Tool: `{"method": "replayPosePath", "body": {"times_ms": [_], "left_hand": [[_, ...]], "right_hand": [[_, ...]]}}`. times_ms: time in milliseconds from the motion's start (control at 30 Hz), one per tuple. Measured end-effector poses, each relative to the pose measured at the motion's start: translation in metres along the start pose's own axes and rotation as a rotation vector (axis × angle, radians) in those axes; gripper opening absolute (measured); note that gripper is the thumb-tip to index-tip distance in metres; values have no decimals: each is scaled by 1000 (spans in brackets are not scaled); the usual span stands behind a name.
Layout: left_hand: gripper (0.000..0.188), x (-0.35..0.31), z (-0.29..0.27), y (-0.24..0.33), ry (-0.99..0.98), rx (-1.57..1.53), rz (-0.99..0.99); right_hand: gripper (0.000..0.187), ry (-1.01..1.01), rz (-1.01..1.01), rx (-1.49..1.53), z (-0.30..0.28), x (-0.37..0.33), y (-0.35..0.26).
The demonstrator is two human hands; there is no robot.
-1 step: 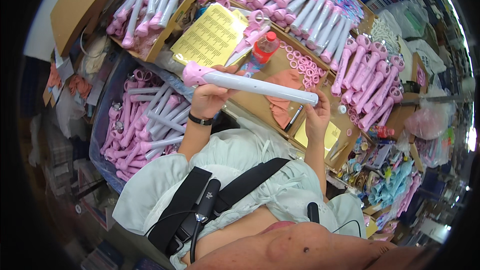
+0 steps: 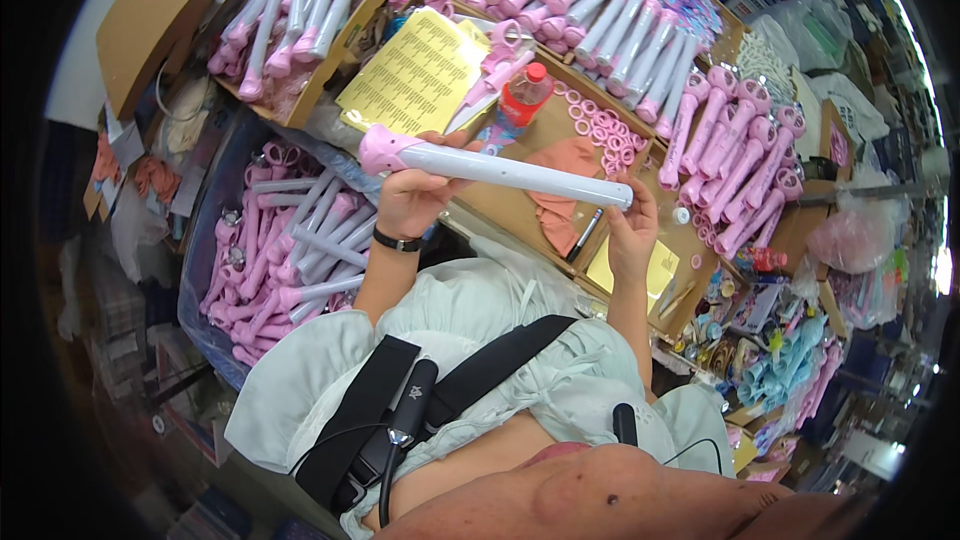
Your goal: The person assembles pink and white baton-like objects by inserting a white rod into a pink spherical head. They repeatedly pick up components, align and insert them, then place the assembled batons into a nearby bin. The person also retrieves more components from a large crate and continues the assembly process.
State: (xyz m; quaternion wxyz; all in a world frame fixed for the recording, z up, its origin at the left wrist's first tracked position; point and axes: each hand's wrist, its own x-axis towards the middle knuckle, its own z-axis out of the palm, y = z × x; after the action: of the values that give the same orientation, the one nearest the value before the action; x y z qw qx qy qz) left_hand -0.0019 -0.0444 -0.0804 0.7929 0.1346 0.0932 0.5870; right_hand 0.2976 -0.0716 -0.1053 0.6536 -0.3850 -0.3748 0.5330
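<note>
A white plastic tube with a pink end piece (image 2: 500,170) lies across my two hands, roughly level and tilted slightly down to the right. Close to the pink end, my left hand (image 2: 418,198) grips it, fingers behind the tube and thumb in front. My right hand (image 2: 632,230) pinches the plain white end between thumb and fingers. Just beyond the tube stands a red-capped bottle (image 2: 522,100). Behind the tube, an orange cloth (image 2: 560,210) lies on a cardboard tray (image 2: 500,202), with a black pen (image 2: 586,234) beside it.
A blue-lined bin (image 2: 205,270) of pink and white pieces stands at my left. Similar tubes (image 2: 625,25) fill boxes along the back. Pink handles (image 2: 735,145) are piled at right, near small pink rings (image 2: 605,132). A yellow printed sheet (image 2: 415,70) lies behind my left hand.
</note>
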Motion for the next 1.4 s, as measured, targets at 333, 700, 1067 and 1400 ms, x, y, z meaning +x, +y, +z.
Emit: {"method": "replayPosePath", "body": {"times_ms": [333,700,1067,1400], "left_hand": [[54,5,-27,0,-65,-63,-2],[51,33,28,-62,-229,1551,114],[36,-76,-42,-34,-113,2351,-296],[37,-196,-77,-38,659,2135,-732]], "right_hand": [[47,-130,-28,-162,9,-3,-23],[43,-476,282,-452,18,-22,52],[51,390,123,-1083,-136,264,119],[66,345,-132,-1640,-228,344,177]]}}
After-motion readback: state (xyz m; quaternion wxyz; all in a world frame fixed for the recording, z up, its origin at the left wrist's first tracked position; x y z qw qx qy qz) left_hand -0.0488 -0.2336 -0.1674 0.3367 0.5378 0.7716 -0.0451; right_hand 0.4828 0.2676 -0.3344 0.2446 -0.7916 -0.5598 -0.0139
